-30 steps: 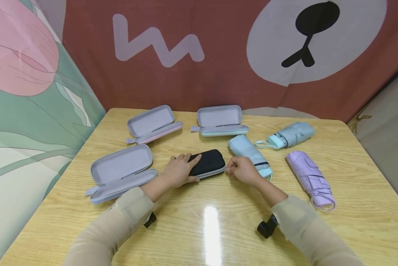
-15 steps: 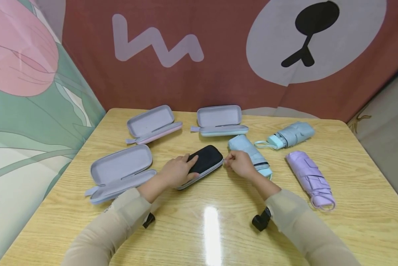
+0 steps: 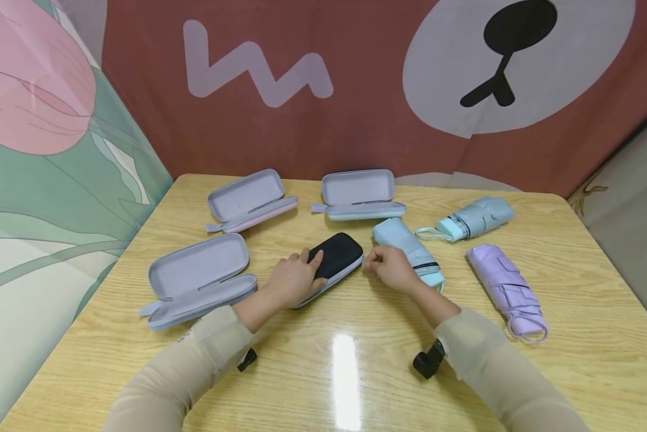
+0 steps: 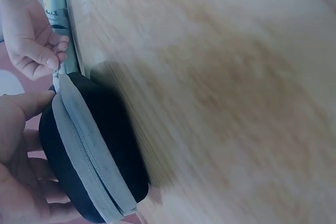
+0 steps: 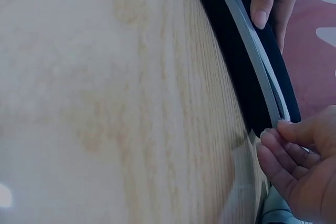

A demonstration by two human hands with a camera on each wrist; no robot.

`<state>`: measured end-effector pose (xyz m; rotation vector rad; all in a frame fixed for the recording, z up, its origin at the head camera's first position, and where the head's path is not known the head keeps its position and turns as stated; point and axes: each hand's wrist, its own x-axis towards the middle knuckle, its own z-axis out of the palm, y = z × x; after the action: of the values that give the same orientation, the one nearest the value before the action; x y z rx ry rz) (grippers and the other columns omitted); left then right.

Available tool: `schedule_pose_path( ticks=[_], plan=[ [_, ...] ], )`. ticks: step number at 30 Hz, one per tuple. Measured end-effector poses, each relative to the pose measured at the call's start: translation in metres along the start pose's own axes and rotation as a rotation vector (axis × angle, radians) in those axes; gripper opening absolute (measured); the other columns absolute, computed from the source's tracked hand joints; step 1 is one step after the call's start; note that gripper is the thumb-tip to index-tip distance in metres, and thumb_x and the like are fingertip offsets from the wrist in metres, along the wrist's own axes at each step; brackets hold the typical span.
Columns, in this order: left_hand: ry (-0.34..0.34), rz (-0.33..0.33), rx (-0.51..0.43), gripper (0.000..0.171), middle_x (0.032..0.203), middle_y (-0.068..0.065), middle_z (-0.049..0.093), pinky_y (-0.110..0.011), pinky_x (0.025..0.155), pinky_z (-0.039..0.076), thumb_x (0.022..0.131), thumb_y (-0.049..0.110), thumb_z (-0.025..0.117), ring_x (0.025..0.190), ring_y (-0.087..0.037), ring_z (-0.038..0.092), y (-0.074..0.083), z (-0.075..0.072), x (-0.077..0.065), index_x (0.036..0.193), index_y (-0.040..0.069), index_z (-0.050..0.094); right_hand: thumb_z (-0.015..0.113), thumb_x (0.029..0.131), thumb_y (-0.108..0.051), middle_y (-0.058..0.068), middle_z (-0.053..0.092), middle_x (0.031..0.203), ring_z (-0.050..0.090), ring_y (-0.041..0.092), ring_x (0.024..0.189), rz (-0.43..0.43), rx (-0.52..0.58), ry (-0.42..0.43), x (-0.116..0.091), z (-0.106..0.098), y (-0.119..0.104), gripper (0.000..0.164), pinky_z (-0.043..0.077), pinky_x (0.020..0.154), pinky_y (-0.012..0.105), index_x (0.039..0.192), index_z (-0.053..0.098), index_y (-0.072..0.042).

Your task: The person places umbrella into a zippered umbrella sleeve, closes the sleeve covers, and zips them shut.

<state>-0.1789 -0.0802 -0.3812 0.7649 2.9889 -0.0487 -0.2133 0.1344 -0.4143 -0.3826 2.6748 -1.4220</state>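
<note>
A black hard-shell zip case [image 3: 338, 254] with a grey zip band lies at mid-table, lid down over its base. My left hand [image 3: 294, 277] holds it from the left, fingers across the top and thumb at the near side. At its right end my right hand [image 3: 391, 267] pinches the zipper pull [image 4: 56, 70] between thumb and forefinger. Along the near side the two grey zip tapes [image 5: 257, 59] stand slightly apart, with a narrow gap between them. Right behind the right hand lies a folded light-blue umbrella [image 3: 396, 235].
Lidded cases stand open: a lavender one [image 3: 199, 267] at left, a pink-edged one [image 3: 248, 195] and a mint-edged one [image 3: 358, 189] at the back. A second blue umbrella [image 3: 482, 217] and a purple umbrella [image 3: 504, 288] lie at right on the wooden table [image 3: 399, 384].
The black case has turned, its right end swinging away and its left end coming nearer. My right hand has shifted slightly away along with the pull; the last half second shows little motion.
</note>
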Motion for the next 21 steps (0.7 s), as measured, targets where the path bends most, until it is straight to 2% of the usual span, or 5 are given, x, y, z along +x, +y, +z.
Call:
schedule_pose_path(
  ticks=[6,16,21],
  plan=[
    [0.035,-0.006,0.014,0.058,0.126,-0.022,0.041,-0.045,0.077,0.043,0.086,0.043,0.045,0.102,-0.034,0.048,0.0019,0.0001,-0.0006,0.132,0.008,0.037,0.056,0.08,0.004,0.014,0.059,0.067,0.056,0.021,0.06,-0.001,0.057,-0.035,-0.0035,0.0015,-0.0009,0.007,0.047,0.053,0.027,0.074,0.058,0.006],
    [0.058,-0.024,0.026,0.058,0.126,-0.021,0.041,-0.045,0.075,0.044,0.086,0.043,0.046,0.099,-0.034,0.05,0.0054,0.0047,0.0009,0.131,0.008,0.038,0.059,0.077,0.005,0.012,0.058,0.065,0.053,0.017,0.056,-0.007,0.08,-0.069,-0.0057,0.0052,-0.002,0.007,0.045,0.049,0.025,0.07,0.057,0.005],
    [0.031,-0.028,0.004,0.06,0.127,-0.021,0.039,-0.045,0.076,0.043,0.086,0.045,0.045,0.101,-0.034,0.049,0.0033,0.0039,0.0011,0.132,0.008,0.037,0.059,0.077,0.005,0.012,0.059,0.065,0.055,0.016,0.056,-0.01,0.075,-0.068,-0.0058,0.0095,-0.0033,0.007,0.046,0.048,0.025,0.07,0.057,0.005]
  ],
)
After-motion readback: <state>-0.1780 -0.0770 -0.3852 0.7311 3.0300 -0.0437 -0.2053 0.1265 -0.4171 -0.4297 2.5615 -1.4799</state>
